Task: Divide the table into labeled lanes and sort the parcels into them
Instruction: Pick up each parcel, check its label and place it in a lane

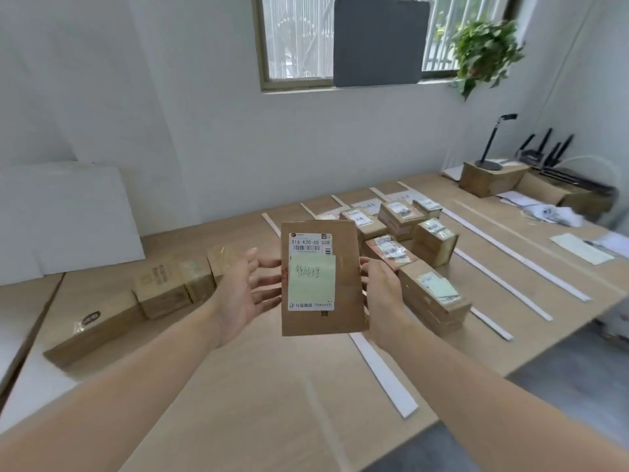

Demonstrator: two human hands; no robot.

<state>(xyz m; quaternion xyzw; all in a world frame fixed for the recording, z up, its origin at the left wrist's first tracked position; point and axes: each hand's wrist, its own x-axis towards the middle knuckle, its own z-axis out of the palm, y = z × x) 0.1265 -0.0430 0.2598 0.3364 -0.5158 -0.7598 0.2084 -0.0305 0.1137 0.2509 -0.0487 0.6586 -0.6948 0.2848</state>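
A brown cardboard parcel (343, 284) stands upright in mid-air in front of me, with a white shipping label and a green sticky note on its face. My right hand (383, 294) grips its right edge. My left hand (246, 289) is at its left edge with fingers spread, fingertips touching or nearly touching the box. Behind it, several labelled parcels (432, 298) lie between white tape strips (384, 373) that divide the wooden table (238, 386) into lanes. A row of unsorted brown boxes (160, 292) sits at the left.
White boards (68, 216) lean on the wall at the left. At the back right are cardboard boxes (490, 178), a desk lamp (492, 144), a router and loose papers (580, 247). A plant (483, 56) hangs by the window.
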